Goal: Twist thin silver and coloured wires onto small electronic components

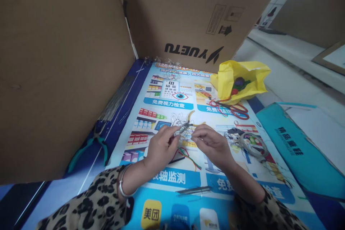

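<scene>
Both hands meet over the printed sheet, fingertips a small gap apart. My left hand (164,144) is closed, thumb and forefinger pinching what looks like thin wire. Facing it, my right hand (215,146) is also pinched at the fingertips, apparently on the same fine wire; the strand between them is hard to make out. Just beyond the fingers lies a loose tangle of thin silver wire (178,120). Yellow-handled pliers (190,118) rest on it, jaws toward my left hand. Red, green and yellow cords (191,159) lie on the sheet between my wrists.
Teal-handled pliers (93,143) and straight wires (115,102) lie left by a cardboard wall (67,61). A yellow bag (242,79) stands back right, red-handled scissors (239,110) before it. A wire coil (253,145) and teal box (293,151) sit right; thin rods (194,189) lie in front.
</scene>
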Action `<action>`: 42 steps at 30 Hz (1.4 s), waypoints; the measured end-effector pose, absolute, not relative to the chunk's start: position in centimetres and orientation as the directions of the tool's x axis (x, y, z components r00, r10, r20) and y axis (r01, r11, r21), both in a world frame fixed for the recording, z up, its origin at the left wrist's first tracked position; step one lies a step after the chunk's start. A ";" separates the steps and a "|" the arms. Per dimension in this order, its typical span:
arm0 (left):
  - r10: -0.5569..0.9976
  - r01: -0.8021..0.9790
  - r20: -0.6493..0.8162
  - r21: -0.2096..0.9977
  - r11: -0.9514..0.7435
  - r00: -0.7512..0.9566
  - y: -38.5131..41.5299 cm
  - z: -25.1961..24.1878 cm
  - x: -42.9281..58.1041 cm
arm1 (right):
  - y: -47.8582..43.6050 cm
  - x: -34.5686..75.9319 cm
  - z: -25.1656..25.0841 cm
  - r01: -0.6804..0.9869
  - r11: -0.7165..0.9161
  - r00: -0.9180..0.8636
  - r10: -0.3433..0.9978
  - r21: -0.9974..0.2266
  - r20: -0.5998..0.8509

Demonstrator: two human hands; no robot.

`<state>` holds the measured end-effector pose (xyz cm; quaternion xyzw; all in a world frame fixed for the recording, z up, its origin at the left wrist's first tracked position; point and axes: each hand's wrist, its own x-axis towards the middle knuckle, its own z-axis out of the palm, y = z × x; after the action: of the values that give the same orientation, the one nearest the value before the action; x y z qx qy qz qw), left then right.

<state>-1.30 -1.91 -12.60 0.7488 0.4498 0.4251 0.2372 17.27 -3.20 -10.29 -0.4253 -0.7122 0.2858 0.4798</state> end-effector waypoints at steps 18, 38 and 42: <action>0.870 0.697 0.382 0.531 -0.482 0.310 -1.9 -12.6 -1.2 | -3.5 16.5 -11.0 -0.320 0.137 -0.189 0.961 -0.938 0.204; 0.861 0.757 0.376 0.432 -0.489 0.342 -1.8 -12.6 -1.1 | -3.4 16.0 -11.4 -0.451 -0.029 -0.211 0.974 -0.892 0.076; 0.859 0.760 0.373 0.424 -0.493 0.349 -1.7 -12.5 -1.1 | -3.4 16.0 -11.5 -0.449 -0.028 -0.217 0.973 -0.893 0.079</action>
<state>-1.07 -1.73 -12.53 0.8165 0.4958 0.2823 0.0882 16.02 -3.36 -11.55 -0.3032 -0.4319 0.6495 0.5474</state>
